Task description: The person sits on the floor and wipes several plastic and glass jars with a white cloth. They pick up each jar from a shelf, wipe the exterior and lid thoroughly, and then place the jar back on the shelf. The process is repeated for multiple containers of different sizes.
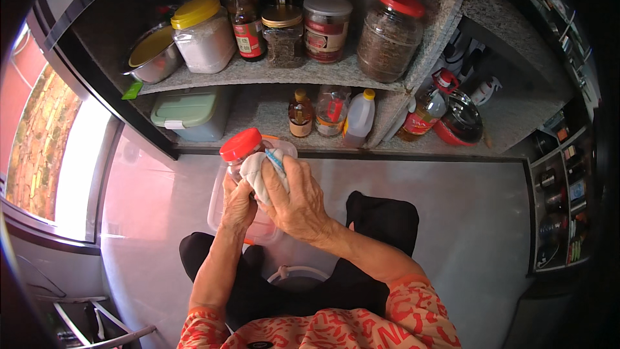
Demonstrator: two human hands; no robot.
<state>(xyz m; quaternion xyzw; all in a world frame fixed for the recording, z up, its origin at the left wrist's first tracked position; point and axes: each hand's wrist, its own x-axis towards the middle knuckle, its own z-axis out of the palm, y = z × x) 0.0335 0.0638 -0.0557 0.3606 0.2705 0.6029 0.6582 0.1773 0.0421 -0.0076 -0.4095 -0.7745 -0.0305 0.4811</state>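
My left hand (239,206) grips a clear jar with a red lid (240,144) around its side, holding it tilted in front of me. Folded in my right hand (298,201) is a whitish cloth (254,173) with a blue stripe, pressed against the jar's side. Much of the jar's body is hidden behind the cloth and my fingers, so its contents are hard to make out. Beneath both hands, on the floor, lies a translucent plastic box or lid (218,203) with orange clips.
The stone upper shelf (232,75) holds a yellow-lidded jar (203,36), a sauce bottle (248,24), a tin (327,29) and a large red-lidded jar (390,36). Below stand a green-lidded bin (189,111) and several bottles (358,118). A metal-framed stool or rack (104,322) is at lower left.
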